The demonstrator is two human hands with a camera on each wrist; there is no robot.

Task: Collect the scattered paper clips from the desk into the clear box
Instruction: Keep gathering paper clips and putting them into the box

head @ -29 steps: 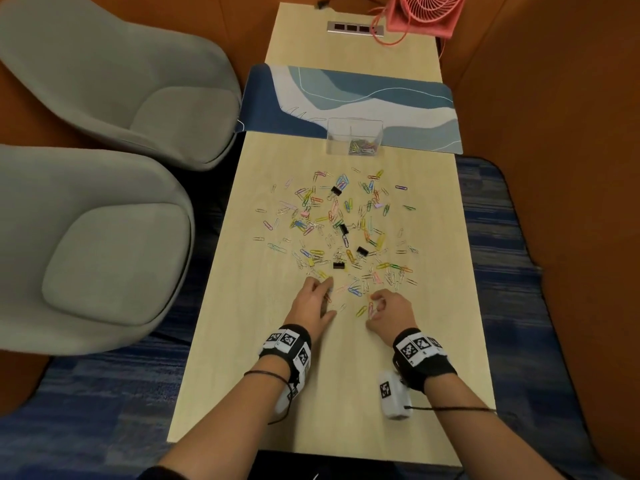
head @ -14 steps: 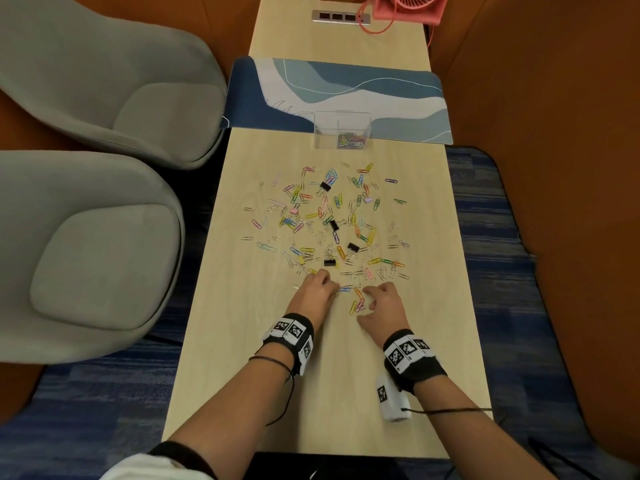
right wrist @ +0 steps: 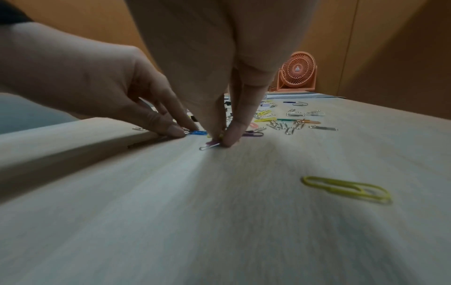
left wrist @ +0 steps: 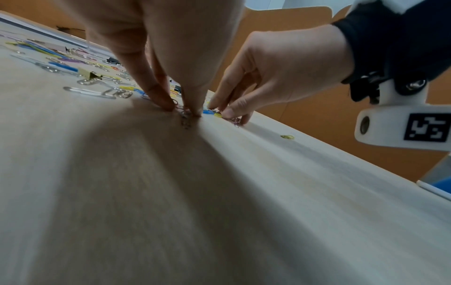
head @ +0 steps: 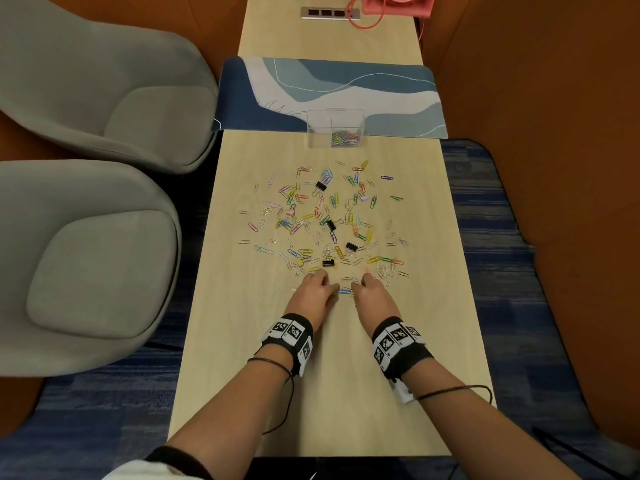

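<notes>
Many coloured and silver paper clips lie scattered across the middle of the wooden desk. The clear box stands beyond them at the blue mat's near edge, with several clips inside. My left hand is at the near edge of the scatter, its fingertips pinched together on small clips on the desk. My right hand is close beside it, thumb and finger pinching a silver and pink clip. A blue clip lies between the two hands. One yellow clip lies alone nearer to me.
Black binder clips are mixed in with the paper clips. A blue patterned desk mat crosses the desk behind the box, with an orange fan and a socket panel beyond. Two grey chairs stand along the desk's left side.
My right hand has slid forward and left until it is next to my left hand. My left hand's fingers have drawn together onto the clips.
</notes>
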